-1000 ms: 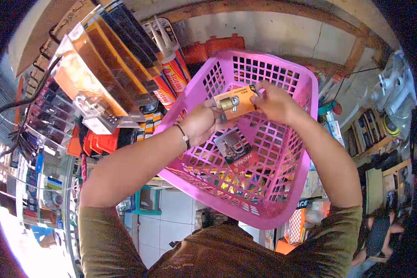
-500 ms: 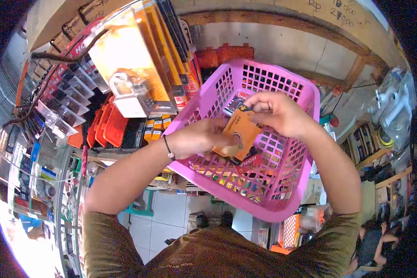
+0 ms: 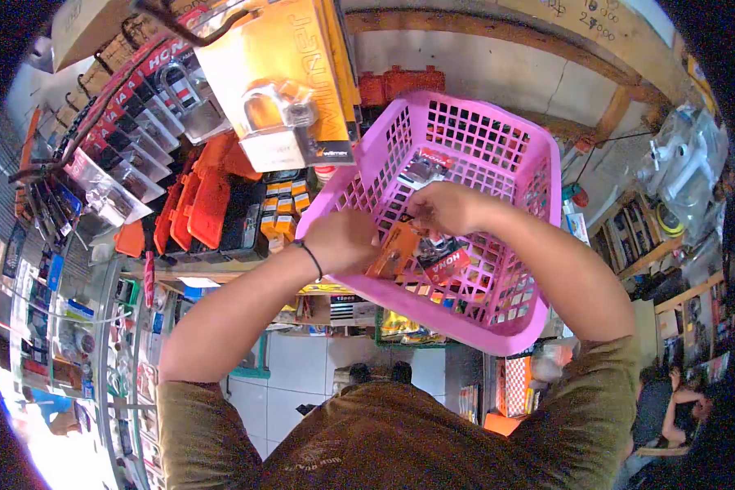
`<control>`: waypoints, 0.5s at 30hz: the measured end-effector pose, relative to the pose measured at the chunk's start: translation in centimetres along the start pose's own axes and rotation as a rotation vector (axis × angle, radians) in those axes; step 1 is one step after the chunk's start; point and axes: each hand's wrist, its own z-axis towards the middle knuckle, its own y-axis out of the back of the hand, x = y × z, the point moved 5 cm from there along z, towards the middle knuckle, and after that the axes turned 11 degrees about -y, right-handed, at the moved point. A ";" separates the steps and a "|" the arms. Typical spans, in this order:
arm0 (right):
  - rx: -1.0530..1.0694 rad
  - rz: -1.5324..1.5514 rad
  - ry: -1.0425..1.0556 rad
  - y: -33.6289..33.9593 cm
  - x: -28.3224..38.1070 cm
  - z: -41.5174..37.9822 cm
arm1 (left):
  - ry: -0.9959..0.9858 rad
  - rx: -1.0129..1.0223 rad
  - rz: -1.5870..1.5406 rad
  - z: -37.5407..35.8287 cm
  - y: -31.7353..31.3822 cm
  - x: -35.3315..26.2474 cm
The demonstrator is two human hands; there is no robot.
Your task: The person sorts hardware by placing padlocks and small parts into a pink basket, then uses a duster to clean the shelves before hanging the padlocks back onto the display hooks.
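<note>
A pink plastic basket [image 3: 539,237] with a grid of holes sits in front of me. Over its near left part, my left hand [image 3: 343,242] and my right hand [image 3: 451,208] hold a small orange carded pack [image 3: 394,249]. My left fingers are closed at its left side, partly hidden. The right hand pinches its upper edge with curled fingers. The pack is tilted, so its front face is mostly turned from view. Inside the basket lie a red-and-black HONA pack [image 3: 443,263] near the right hand and another HONA pack [image 3: 426,167] farther back.
Large orange padlock packs [image 3: 278,90] hang at upper left, beside a row of hanging HONA packs [image 3: 126,151]. Orange cases [image 3: 200,208] stand below. A glass display case [image 3: 82,351] is at left. Bagged white taps [image 3: 682,167] hang right. Another person [image 3: 657,416] sits at lower right.
The orange pack has turned from facing me to a steep tilt. My right hand has moved down and left along it. The view has shifted, and the hanging padlock packs show more of their fronts.
</note>
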 end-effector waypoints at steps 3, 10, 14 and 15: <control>0.021 -0.011 -0.040 -0.8 -1.1 1.3 | 0.007 0.232 0.355 -0.1 0.0 -0.6; 0.033 -0.353 -0.357 -2.3 -2.1 1.2 | 0.145 -0.250 0.053 -2.8 1.6 -2.5; 0.116 -0.401 -0.527 -4.4 -1.2 0.4 | 0.106 -0.588 0.061 -5.1 2.8 -3.5; 0.118 -0.403 -0.532 -4.5 -1.4 0.7 | 0.021 -0.638 0.158 -5.4 2.7 -3.6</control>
